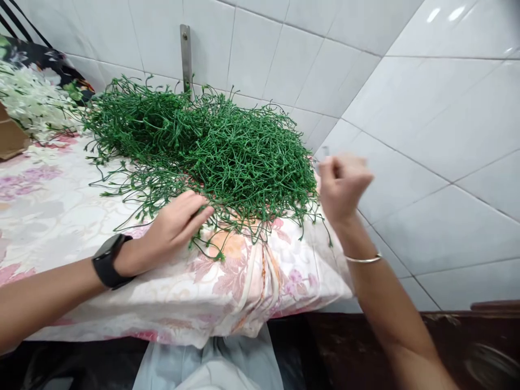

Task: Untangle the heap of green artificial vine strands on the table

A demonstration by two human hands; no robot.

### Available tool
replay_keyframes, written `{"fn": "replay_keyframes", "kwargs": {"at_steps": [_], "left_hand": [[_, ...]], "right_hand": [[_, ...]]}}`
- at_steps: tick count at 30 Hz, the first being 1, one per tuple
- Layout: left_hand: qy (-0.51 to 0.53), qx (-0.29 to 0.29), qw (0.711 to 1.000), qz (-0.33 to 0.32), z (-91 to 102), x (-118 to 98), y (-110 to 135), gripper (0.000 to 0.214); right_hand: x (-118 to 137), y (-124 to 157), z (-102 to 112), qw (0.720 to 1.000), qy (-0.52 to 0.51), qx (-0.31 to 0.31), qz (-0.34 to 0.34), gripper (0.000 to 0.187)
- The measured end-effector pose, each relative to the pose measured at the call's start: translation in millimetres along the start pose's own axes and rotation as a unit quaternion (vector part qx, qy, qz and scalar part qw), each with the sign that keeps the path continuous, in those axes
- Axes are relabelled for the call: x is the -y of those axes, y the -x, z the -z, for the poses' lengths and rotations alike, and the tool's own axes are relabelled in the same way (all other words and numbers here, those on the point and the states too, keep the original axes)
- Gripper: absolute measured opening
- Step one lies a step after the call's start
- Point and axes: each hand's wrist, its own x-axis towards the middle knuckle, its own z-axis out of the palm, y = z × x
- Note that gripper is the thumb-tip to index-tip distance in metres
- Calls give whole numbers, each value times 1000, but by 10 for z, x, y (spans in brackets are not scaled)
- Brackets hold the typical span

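Note:
A big heap of thin green plastic stems point(211, 146) lies on a table covered with a floral cloth point(60, 211). My left hand point(174, 225), with a black watch on its wrist, rests flat on the near edge of the heap, fingers stretched out. My right hand point(343, 184) is raised at the heap's right end, blurred, fingers curled into a loose fist. What it holds, if anything, does not show. A thin bangle sits on that wrist.
White artificial flowers point(32, 103) and a brown cardboard box point(10, 138) lie at the far left. White tiled walls close the back and right. A metal bracket point(186, 57) is fixed to the back wall. Dark floor lies below the table's near edge.

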Motion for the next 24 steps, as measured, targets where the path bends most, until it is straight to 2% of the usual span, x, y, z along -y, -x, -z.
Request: {"fn": "replay_keyframes", "kwargs": {"at_steps": [1,2,6,9,12,15,18,24], "left_hand": [[5,-9,1000,17,3,14,-2,20],[12,-9,1000,27,-2,24,-11,20],[29,17,999,27,-45,22,-71,19],[36,7,998,44,-36,-10,-86,16],[54,17,997,59,18,-60,-89,17],[73,32,995,64,65,-96,-98,19],[96,34,993,52,67,-71,-99,24],[127,-2,992,20,0,36,-83,32]], "right_hand": [[-78,-26,16,999,-4,-15,-41,33],[-122,-41,27,998,-20,1,-58,32],[-4,10,-9,978,-116,174,24,19],[157,77,-51,960,-142,233,59,17],[229,94,-39,949,-191,244,58,17],[256,80,2,939,-267,215,19,19],[288,82,25,925,-324,198,-15,11],[366,136,6,922,-323,214,14,7]]}}
